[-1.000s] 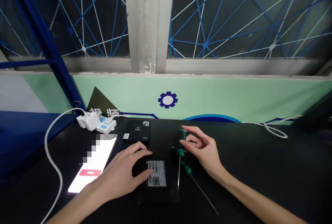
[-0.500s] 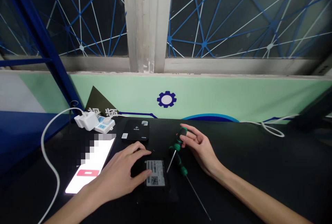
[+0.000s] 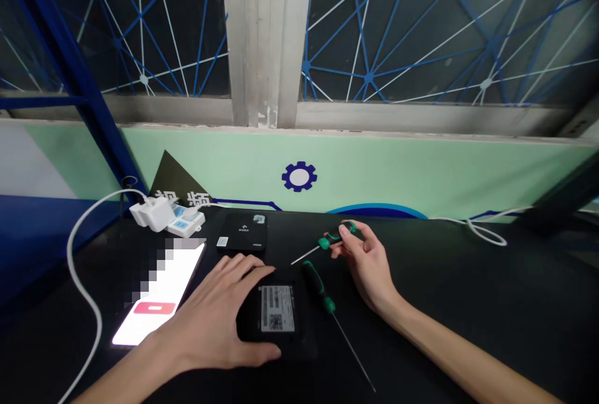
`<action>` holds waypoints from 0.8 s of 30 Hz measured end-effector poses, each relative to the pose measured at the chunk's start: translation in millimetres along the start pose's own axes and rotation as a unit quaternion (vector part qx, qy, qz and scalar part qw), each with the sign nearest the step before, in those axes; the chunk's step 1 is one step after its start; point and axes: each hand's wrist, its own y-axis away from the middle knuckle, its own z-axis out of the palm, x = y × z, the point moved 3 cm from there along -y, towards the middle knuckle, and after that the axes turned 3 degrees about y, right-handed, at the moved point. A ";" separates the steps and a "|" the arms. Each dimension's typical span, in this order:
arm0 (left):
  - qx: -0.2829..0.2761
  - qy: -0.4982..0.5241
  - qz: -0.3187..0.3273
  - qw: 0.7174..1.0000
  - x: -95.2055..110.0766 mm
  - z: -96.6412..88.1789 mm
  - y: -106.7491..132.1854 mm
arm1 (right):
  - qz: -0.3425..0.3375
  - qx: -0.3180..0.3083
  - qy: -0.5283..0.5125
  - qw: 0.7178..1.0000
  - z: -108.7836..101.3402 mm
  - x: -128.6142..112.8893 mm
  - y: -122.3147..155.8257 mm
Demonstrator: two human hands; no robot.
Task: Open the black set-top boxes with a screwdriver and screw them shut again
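Note:
My left hand (image 3: 219,313) grips the left side of a flat black box (image 3: 276,320) with a white barcode label on top, thumb at its near edge and fingers over its far edge. My right hand (image 3: 367,260) pinches the green and black handle of a small screwdriver (image 3: 327,242), lifted off the table, its thin shaft pointing left and down towards the box. A second green-handled screwdriver (image 3: 327,301) lies on the black table (image 3: 468,304) just right of the box.
A lit phone (image 3: 156,295) lies left of my left hand. Behind the box sits a second black box (image 3: 243,231). A white power strip with a charger (image 3: 163,217) and cable is at the back left. Another white cable (image 3: 486,232) lies at the back right.
My right hand picked one screwdriver off the table and swung its shaft up to point left. My left hand closed its thumb round the near edge of the labelled box.

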 end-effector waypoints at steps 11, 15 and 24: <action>-0.067 0.022 0.010 0.997 -7.1 5.7 4.3 | -0.057 0.042 0.033 0.997 -3.8 -3.1 -2.9; -0.063 0.021 0.009 0.998 -5.8 4.6 3.6 | -0.054 0.042 0.038 0.997 -3.5 -2.6 -3.6; -0.047 0.026 0.020 0.998 -4.4 3.3 2.2 | -0.068 0.036 0.062 0.995 1.1 -9.5 -4.0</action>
